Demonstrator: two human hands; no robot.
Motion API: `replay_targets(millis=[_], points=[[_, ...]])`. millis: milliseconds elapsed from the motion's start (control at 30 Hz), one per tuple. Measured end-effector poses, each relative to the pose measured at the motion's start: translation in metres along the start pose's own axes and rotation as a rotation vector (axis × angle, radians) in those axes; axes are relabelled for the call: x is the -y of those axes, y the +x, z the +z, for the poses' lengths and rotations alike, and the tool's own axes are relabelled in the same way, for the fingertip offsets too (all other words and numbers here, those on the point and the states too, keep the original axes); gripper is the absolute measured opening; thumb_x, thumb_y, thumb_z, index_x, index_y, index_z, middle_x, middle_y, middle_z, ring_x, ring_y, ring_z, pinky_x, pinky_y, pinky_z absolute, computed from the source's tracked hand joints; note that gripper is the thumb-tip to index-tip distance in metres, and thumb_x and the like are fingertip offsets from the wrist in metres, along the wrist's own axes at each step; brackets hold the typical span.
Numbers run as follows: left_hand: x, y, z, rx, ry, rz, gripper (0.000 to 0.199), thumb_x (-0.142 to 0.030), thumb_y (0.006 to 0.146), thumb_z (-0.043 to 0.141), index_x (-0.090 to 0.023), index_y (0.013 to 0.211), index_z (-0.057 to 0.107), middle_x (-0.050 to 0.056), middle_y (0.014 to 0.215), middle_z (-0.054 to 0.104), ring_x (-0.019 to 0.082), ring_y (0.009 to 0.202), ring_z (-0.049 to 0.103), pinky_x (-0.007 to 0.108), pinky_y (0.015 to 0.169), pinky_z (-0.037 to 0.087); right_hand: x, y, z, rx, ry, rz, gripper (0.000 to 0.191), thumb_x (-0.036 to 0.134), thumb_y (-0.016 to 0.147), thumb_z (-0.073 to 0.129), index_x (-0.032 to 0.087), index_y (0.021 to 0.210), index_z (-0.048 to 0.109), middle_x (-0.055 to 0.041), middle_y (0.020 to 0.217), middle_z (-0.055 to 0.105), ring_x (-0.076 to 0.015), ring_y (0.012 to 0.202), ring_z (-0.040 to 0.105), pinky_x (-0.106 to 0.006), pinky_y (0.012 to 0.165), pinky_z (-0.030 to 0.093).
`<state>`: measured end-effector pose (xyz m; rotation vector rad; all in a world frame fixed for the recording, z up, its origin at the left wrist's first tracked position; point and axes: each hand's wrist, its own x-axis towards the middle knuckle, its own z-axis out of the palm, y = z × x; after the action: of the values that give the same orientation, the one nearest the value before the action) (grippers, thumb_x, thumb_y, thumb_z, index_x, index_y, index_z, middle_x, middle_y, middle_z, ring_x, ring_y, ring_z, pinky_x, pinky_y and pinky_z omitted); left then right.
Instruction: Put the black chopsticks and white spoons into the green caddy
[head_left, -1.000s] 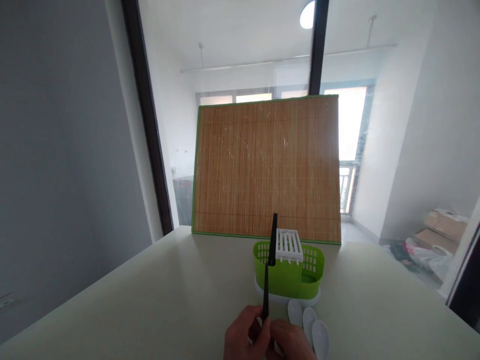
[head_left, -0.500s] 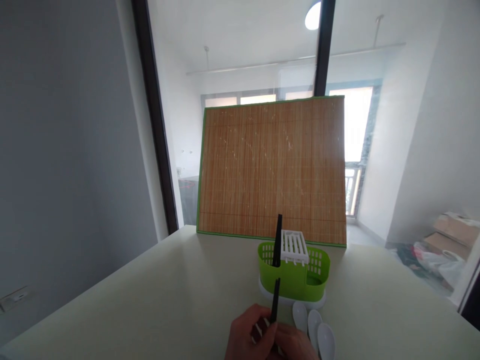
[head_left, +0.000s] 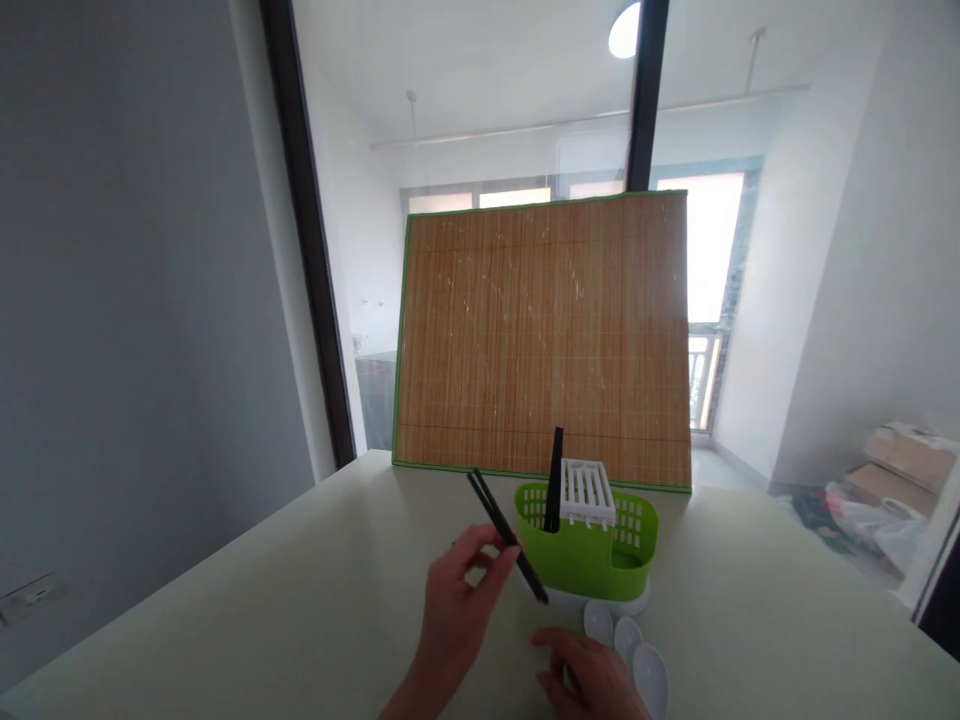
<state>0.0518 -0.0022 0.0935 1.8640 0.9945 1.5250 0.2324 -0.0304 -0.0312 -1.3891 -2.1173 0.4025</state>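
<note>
left hand [head_left: 459,588] higher, thumb and forefinger pinched, right hand [head_left: 589,672] lower, fingers loosely curled

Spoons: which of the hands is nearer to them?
Right: the right hand is just left of the spoons; the left hand is farther off, left of the basket, holding chopsticks.

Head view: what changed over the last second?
The left hand moved up and left, parting from the right hand, with two slim black chopsticks, now slanting up-left. The white oval spoons, perforated green plastic basket and the black sticks standing in it stayed put.
</note>
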Motion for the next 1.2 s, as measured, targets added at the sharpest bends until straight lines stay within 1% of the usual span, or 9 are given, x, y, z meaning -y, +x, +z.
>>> replay_targets(millis=[100, 200, 300, 433, 533, 633, 900, 1000, 1200], points=[[-0.012, 0.034, 0.0, -0.139, -0.043, 0.074, 0.022, -0.036, 0.079, 0.06, -0.018, 0.089, 0.065, 0.003, 0.09, 0.068, 0.014, 0.072, 0.062, 0.023, 0.065, 0.052, 0.0, 0.001, -0.003, -0.007, -0.009, -0.011, 0.033, 0.018, 0.076, 0.053, 0.02, 0.109, 0.059, -0.0025, 0.081, 0.068, -0.0157, 0.073, 0.062, -0.023, 0.07, 0.044], [-0.006, 0.068, 0.013, -0.17, -0.035, 0.145, 0.021, -0.035, 0.08, 0.058, -0.018, 0.09, 0.065, 0.003, 0.09, 0.068, 0.014, 0.077, 0.063, 0.023, 0.066, 0.051, 0.001, 0.002, -0.001, 0.023, -0.02, -0.023, 0.033, 0.016, 0.075, 0.053, 0.02, 0.106, 0.061, -0.0027, 0.082, 0.068, -0.0158, 0.075, 0.063, -0.022, 0.071, 0.044], [0.017, 0.095, 0.033, -0.086, 0.052, 0.13, 0.021, -0.034, 0.081, 0.056, -0.017, 0.09, 0.064, 0.004, 0.089, 0.068, 0.015, 0.081, 0.063, 0.023, 0.066, 0.05, 0.002, 0.002, 0.0, 0.054, -0.038, -0.024, 0.033, 0.014, 0.073, 0.054, 0.02, 0.104, 0.062, -0.0028, 0.082, 0.069, -0.0166, 0.076, 0.064, -0.023, 0.071, 0.045], [0.055, 0.117, 0.057, 0.091, 0.274, -0.009, 0.02, -0.032, 0.078, 0.058, -0.016, 0.088, 0.065, 0.004, 0.084, 0.069, 0.016, 0.078, 0.063, 0.025, 0.067, 0.048, 0.001, 0.002, 0.0, 0.063, -0.066, -0.022, 0.034, 0.013, 0.071, 0.054, 0.019, 0.103, 0.064, -0.0032, 0.082, 0.069, -0.0172, 0.076, 0.064, -0.023, 0.07, 0.046], [0.072, 0.125, 0.069, 0.162, 0.338, -0.07, 0.016, -0.029, 0.075, 0.062, -0.016, 0.082, 0.067, 0.005, 0.079, 0.069, 0.018, 0.074, 0.063, 0.027, 0.065, 0.046, 0.0, 0.002, 0.0, 0.065, -0.086, -0.034, 0.034, 0.014, 0.072, 0.053, 0.02, 0.104, 0.063, -0.0028, 0.083, 0.069, -0.0175, 0.077, 0.064, -0.024, 0.071, 0.046], [0.081, 0.13, 0.078, 0.217, 0.384, -0.124, 0.014, -0.028, 0.073, 0.064, -0.016, 0.08, 0.069, 0.004, 0.077, 0.069, 0.019, 0.073, 0.063, 0.027, 0.064, 0.045, 0.0, 0.001, 0.0, 0.068, -0.107, -0.028, 0.033, 0.015, 0.072, 0.053, 0.02, 0.104, 0.064, -0.0027, 0.082, 0.069, -0.0175, 0.076, 0.064, -0.023, 0.069, 0.046], [0.099, 0.133, 0.092, 0.274, 0.482, -0.228, 0.023, -0.037, 0.072, 0.065, -0.017, 0.084, 0.07, 0.007, 0.089, 0.068, 0.021, 0.083, 0.062, 0.029, 0.068, 0.045, -0.003, 0.001, 0.003, 0.082, -0.165, -0.054, 0.032, 0.013, 0.071, 0.055, 0.022, 0.1, 0.066, -0.0019, 0.087, 0.07, -0.0183, 0.078, 0.064, -0.023, 0.069, 0.046], [0.102, 0.131, 0.092, 0.279, 0.484, -0.221, 0.026, -0.038, 0.074, 0.063, -0.019, 0.091, 0.069, 0.006, 0.095, 0.068, 0.021, 0.085, 0.061, 0.029, 0.069, 0.046, -0.003, 0.002, 0.003, 0.088, -0.176, -0.069, 0.031, 0.013, 0.071, 0.055, 0.023, 0.099, 0.066, -0.0015, 0.086, 0.07, -0.018, 0.077, 0.064, -0.023, 0.068, 0.046], [0.101, 0.129, 0.089, 0.284, 0.442, -0.118, 0.035, -0.039, 0.076, 0.061, -0.024, 0.107, 0.064, 0.005, 0.104, 0.066, 0.02, 0.087, 0.061, 0.028, 0.07, 0.046, -0.003, 0.001, 0.003, 0.084, -0.185, -0.063, 0.029, 0.013, 0.071, 0.055, 0.024, 0.096, 0.067, -0.0004, 0.086, 0.07, -0.0173, 0.077, 0.065, -0.022, 0.067, 0.045]])
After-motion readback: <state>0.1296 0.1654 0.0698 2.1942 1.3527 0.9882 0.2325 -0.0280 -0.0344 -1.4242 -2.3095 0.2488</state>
